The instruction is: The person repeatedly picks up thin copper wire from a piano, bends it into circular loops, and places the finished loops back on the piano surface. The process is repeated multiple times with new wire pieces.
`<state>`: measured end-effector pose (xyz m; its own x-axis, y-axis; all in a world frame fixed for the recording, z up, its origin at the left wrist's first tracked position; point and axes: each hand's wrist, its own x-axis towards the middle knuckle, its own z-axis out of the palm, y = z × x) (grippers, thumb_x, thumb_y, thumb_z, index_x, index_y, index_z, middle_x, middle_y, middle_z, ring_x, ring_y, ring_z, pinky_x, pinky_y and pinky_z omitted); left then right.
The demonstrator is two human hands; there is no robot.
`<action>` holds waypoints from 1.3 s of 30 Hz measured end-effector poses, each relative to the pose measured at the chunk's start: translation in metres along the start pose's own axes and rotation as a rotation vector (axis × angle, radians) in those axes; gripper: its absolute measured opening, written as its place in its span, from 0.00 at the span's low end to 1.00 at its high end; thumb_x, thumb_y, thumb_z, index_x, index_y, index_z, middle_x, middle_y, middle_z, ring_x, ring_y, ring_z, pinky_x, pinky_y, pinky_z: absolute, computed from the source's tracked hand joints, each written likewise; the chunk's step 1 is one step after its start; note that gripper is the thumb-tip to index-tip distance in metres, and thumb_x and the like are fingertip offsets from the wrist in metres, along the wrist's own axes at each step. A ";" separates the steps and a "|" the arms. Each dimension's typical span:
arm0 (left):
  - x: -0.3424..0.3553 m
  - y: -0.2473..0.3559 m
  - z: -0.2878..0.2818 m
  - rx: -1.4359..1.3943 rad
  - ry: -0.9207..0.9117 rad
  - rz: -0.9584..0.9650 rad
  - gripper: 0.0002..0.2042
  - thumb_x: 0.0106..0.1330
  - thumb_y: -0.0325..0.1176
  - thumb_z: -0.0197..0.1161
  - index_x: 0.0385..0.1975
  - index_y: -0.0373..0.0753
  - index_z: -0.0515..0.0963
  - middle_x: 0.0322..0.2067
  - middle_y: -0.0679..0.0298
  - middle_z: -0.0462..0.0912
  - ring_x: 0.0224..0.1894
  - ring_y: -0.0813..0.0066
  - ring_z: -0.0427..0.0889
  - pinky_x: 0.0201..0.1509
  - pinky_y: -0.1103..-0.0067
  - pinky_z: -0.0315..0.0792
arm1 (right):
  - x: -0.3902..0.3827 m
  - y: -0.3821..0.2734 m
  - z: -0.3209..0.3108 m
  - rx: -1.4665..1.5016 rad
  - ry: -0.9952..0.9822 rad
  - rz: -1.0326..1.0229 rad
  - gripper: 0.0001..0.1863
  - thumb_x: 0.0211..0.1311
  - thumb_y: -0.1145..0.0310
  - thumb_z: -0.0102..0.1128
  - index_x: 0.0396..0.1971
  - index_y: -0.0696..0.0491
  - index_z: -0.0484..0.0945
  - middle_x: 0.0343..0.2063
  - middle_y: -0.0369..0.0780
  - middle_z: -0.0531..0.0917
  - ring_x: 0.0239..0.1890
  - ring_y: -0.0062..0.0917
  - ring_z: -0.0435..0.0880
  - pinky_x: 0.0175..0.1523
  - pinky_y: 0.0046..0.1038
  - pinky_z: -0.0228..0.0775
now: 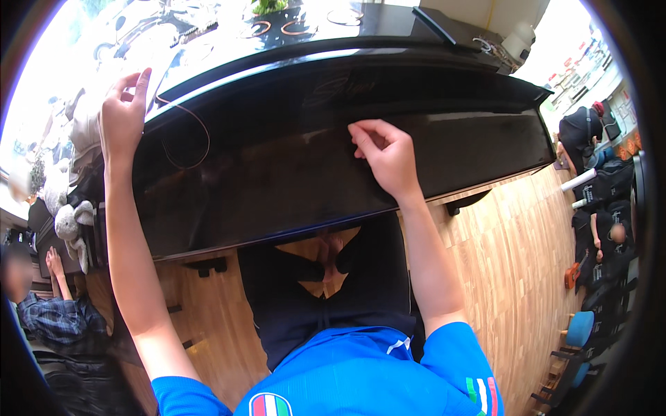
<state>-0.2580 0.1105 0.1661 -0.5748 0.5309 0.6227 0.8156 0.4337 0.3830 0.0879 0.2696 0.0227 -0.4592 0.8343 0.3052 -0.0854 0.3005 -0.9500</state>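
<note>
My left hand (123,114) is raised over the left end of a glossy black piano (312,173), thumb and fingers closed together. Beside it a thin copper-coloured wire (208,135) curves in a loose loop against the dark surface. Whether the wire runs into my fingers cannot be made out. My right hand (388,152) hovers above the middle of the piano's closed lid, its thumb and index finger pinched. Anything between those fingertips is too fine to see.
Coiled wires (298,28) lie on the piano top near a dark flat bar (435,26). A grey plush toy (69,222) is at left, near a seated person (55,312). Other people and a blue stool (580,328) are at right on the wooden floor (510,256).
</note>
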 end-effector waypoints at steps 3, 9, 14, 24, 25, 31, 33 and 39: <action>-0.013 0.059 0.001 -0.140 0.036 0.247 0.16 0.68 0.43 0.64 0.43 0.36 0.84 0.36 0.62 0.86 0.35 0.78 0.79 0.35 0.82 0.72 | 0.000 0.001 -0.004 -0.030 0.011 0.001 0.09 0.64 0.69 0.65 0.38 0.60 0.84 0.24 0.36 0.85 0.25 0.15 0.81 0.32 0.18 0.73; 0.014 0.137 0.050 -0.358 -0.239 0.581 0.11 0.65 0.38 0.66 0.38 0.36 0.84 0.35 0.61 0.87 0.35 0.72 0.81 0.43 0.76 0.74 | 0.000 -0.001 -0.003 -0.047 0.001 -0.019 0.10 0.64 0.69 0.65 0.37 0.60 0.84 0.24 0.36 0.84 0.25 0.15 0.82 0.31 0.18 0.73; 0.035 0.220 0.111 -0.211 -0.305 0.678 0.12 0.66 0.38 0.63 0.38 0.36 0.84 0.38 0.52 0.86 0.41 0.56 0.83 0.49 0.66 0.75 | -0.003 -0.001 -0.011 0.005 0.021 -0.001 0.10 0.64 0.69 0.65 0.39 0.60 0.84 0.28 0.38 0.86 0.28 0.17 0.83 0.34 0.19 0.76; 0.068 0.241 0.202 -0.151 -0.210 0.666 0.13 0.65 0.39 0.56 0.38 0.36 0.82 0.34 0.49 0.85 0.39 0.50 0.85 0.43 0.64 0.76 | -0.003 0.006 -0.019 -0.069 0.100 -0.267 0.08 0.60 0.69 0.65 0.32 0.58 0.84 0.27 0.45 0.86 0.29 0.26 0.86 0.36 0.27 0.75; 0.054 0.258 0.188 -0.262 -0.246 0.533 0.13 0.66 0.39 0.59 0.41 0.37 0.82 0.35 0.51 0.85 0.41 0.57 0.86 0.44 0.69 0.76 | -0.007 0.011 -0.024 -0.090 0.105 -0.274 0.07 0.60 0.70 0.65 0.31 0.59 0.84 0.27 0.46 0.86 0.30 0.30 0.87 0.37 0.28 0.76; -0.060 0.220 0.098 -0.527 -0.343 0.598 0.11 0.75 0.29 0.53 0.49 0.32 0.78 0.36 0.61 0.82 0.36 0.76 0.79 0.42 0.77 0.73 | -0.011 0.000 -0.020 0.122 0.132 -0.150 0.14 0.67 0.63 0.60 0.39 0.60 0.82 0.25 0.43 0.85 0.25 0.28 0.83 0.34 0.28 0.74; -0.125 0.215 0.086 -0.565 -0.197 0.864 0.08 0.74 0.26 0.52 0.45 0.31 0.76 0.35 0.57 0.81 0.35 0.71 0.79 0.42 0.74 0.72 | -0.013 -0.012 -0.025 0.281 0.142 -0.050 0.19 0.71 0.55 0.55 0.42 0.59 0.80 0.23 0.41 0.84 0.24 0.26 0.83 0.34 0.27 0.73; -0.170 0.123 0.138 -0.865 -0.584 0.135 0.11 0.77 0.36 0.51 0.42 0.35 0.76 0.26 0.71 0.69 0.26 0.86 0.64 0.31 0.85 0.59 | -0.011 -0.006 -0.021 0.149 -0.107 -0.164 0.27 0.69 0.47 0.55 0.30 0.59 0.83 0.21 0.40 0.84 0.24 0.26 0.84 0.32 0.27 0.74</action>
<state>-0.0697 0.1743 0.0129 -0.2307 0.9042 0.3593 0.5131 -0.2007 0.8345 0.1117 0.2685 0.0266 -0.5192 0.7238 0.4545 -0.2924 0.3493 -0.8902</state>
